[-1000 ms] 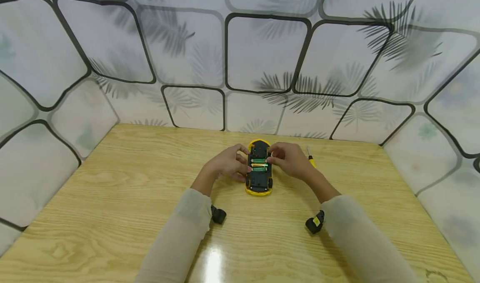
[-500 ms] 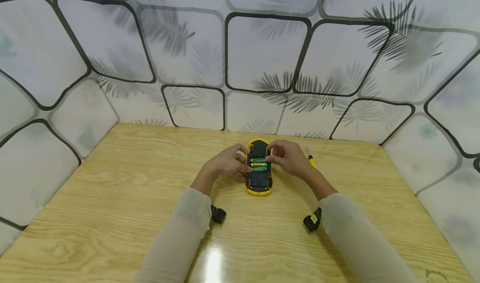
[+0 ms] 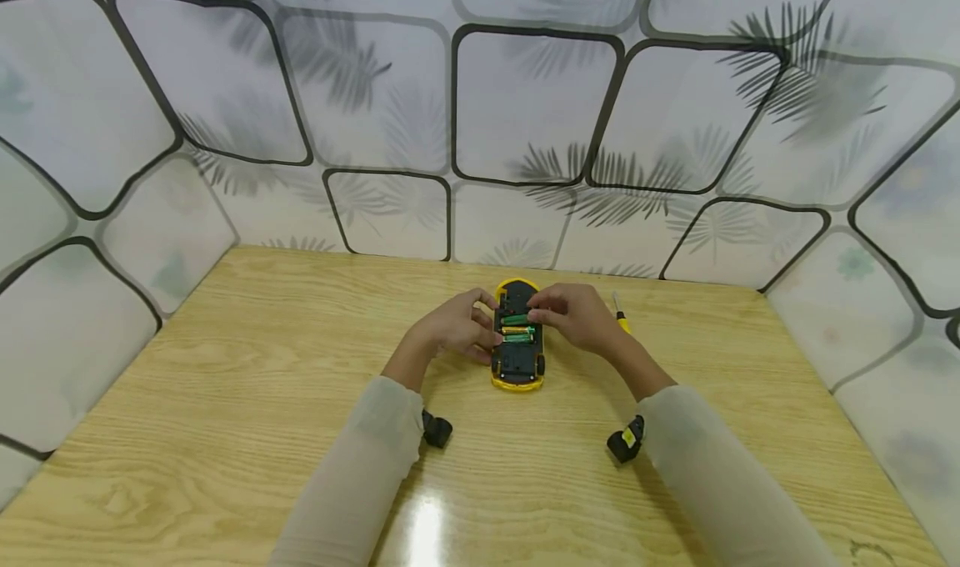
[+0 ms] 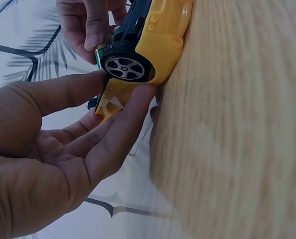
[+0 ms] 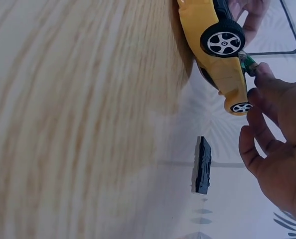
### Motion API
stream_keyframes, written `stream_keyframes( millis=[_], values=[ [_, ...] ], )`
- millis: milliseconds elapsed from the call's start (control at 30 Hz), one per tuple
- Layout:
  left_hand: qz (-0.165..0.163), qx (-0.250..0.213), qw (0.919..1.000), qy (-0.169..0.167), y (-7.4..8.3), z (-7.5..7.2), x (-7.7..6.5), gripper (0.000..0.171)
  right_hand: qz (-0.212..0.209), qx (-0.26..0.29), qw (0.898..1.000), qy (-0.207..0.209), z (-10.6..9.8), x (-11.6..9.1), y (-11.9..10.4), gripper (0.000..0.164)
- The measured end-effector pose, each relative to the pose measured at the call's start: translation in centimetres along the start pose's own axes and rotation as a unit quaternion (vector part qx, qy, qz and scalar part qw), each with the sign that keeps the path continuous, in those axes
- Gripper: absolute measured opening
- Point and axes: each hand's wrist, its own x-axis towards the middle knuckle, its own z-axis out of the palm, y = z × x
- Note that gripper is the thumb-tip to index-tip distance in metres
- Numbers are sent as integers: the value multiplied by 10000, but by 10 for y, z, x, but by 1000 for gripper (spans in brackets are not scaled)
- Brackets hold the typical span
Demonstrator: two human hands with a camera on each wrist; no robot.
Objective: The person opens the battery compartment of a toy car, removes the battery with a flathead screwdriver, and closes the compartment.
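Note:
A yellow toy car (image 3: pixel 517 368) lies upside down on the table, its black underside facing up with green-and-gold batteries in the open compartment. My left hand (image 3: pixel 453 323) holds the car's left side, thumb and fingers around a wheel (image 4: pixel 125 67) in the left wrist view. From the other side my right hand (image 3: pixel 577 317) pinches the right end of the farthest battery (image 3: pixel 513 320). That battery is tilted, its end raised out of the compartment; in the right wrist view the raised battery (image 5: pixel 249 64) meets my thumb. Two batteries (image 3: pixel 517 334) lie nearer in the compartment.
A yellow-handled screwdriver (image 3: pixel 623 321) lies right of the car, partly behind my right hand. A flat black plastic piece (image 5: pixel 203 165) lies near the car in the right wrist view. The patterned wall (image 3: pixel 517 225) rises behind the wooden table (image 3: pixel 262 367).
The farthest battery's right end has lifted, so it now sits askew. My right hand has shifted slightly left over the car; the left hand and car have stayed put.

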Motion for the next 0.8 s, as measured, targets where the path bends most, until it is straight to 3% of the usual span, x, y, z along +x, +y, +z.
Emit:
stream_keyframes(
  millis=[367,567,800],
  values=[
    [43,47,10000,-18,1,1,-2,51,-234,91,9965,-798,-6,2,-9,22],
    [37,20,10000,-4,1,0,-2,51,-220,-72,9956,-904,-3,6,-16,26],
    [43,-6,10000,-30,1,1,-2,52,154,-267,9949,-965,0,13,-22,16]
  ],
)
